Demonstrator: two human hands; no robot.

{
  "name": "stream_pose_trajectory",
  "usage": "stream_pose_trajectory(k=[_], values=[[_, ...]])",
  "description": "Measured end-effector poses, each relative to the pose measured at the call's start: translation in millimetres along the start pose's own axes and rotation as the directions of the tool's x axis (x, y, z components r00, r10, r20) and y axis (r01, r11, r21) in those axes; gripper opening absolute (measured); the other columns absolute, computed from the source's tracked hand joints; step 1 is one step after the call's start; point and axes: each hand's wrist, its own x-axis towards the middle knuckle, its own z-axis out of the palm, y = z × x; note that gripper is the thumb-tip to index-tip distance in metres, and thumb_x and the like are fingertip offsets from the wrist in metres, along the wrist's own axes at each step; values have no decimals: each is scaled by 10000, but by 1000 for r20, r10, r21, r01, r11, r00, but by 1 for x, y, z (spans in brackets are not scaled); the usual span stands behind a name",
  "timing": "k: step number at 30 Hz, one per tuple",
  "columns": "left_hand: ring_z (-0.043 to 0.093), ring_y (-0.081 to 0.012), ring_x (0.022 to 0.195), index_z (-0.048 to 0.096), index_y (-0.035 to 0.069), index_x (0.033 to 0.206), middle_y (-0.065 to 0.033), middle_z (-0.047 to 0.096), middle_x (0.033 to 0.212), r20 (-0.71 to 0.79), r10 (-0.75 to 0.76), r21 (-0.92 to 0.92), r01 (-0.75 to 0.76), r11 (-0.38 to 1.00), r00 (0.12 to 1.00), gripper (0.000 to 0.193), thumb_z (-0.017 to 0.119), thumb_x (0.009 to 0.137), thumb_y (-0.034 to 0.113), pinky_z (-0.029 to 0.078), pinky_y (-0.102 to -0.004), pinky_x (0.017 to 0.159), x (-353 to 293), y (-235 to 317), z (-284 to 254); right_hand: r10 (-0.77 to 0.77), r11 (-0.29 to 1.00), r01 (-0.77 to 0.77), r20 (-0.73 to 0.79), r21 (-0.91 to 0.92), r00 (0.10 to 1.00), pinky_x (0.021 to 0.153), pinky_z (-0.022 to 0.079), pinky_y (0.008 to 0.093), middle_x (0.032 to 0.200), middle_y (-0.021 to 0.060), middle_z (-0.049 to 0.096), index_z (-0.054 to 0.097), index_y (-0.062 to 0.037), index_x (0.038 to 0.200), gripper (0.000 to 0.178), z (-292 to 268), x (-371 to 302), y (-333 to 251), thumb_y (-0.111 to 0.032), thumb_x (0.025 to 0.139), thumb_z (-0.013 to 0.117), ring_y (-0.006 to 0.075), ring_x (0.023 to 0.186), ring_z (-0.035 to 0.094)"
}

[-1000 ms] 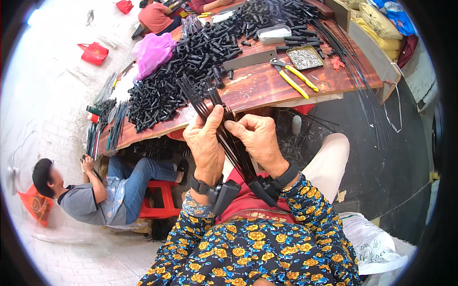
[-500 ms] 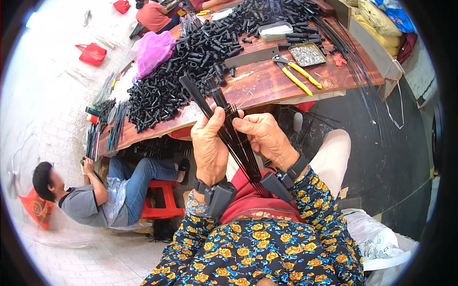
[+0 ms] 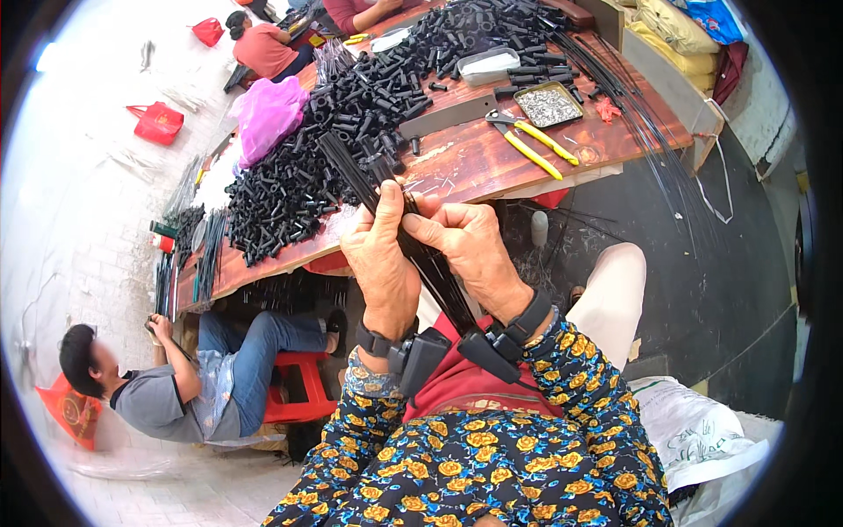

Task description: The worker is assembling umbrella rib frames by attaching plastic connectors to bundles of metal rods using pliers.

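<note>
Between my hands slants a bundle of thin black rods (image 3: 443,285), its lower end near my lap and its upper end, with thicker black pieces, pointing at the table. My left hand (image 3: 382,263) is closed around the bundle, thumb upright along it. Pressed against the same bundle from the right, my right hand (image 3: 474,250) pinches it with thumb and fingers; the fingertips are partly hidden. Beyond them, a large heap of short black tubes (image 3: 290,189) covers much of the reddish wooden table (image 3: 474,167).
Yellow-handled pliers (image 3: 531,149) lie beside a tray of small silvery pieces (image 3: 549,104). Near them are a flat metal blade (image 3: 448,117) and a clear plastic box (image 3: 488,66). Long black rods (image 3: 645,123) overhang the right edge. A seated co-worker (image 3: 184,382) works at the left.
My hands have drawn slightly closer together on the bundle, the right one shifting left. The table scene has shifted slightly left as the view moved.
</note>
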Motion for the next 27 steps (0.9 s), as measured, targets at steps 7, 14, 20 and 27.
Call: stream_pose_trajectory(k=[7,14,20,27], values=[[674,-245,827,598,-28,1016,-150,663,844,126,-42,-91,54,994,991,354,566,967,321,553,-347,752,0,-1,-20,196,979,-199,60,47,979,444,285,156,677,-69,584,708,-39,856,166,4,-6,-16,-201,849,742,-17,526,446],[675,-264,866,578,-27,1067,-161,664,878,210,-71,-103,95,990,975,379,536,978,339,555,-374,805,0,-4,-38,215,977,-214,36,-13,976,394,231,155,640,-80,560,694,-51,890,195,5,-8,-12,-220,825,764,-26,458,398],[671,-254,865,591,-5,1061,-142,666,895,204,-154,-133,183,974,967,360,537,977,340,554,-373,809,5,5,-45,114,983,-116,-21,-140,993,402,268,155,637,-39,603,677,-33,799,212,20,-9,-6,-221,813,774,-9,470,444],[654,-201,750,615,1,1000,-88,642,826,152,-168,-245,202,948,974,320,580,957,317,563,-363,762,22,-7,-62,113,975,-126,-79,-184,990,586,423,182,766,-10,660,728,38,865,157,36,-1,-5,-106,813,761,19,669,534]])
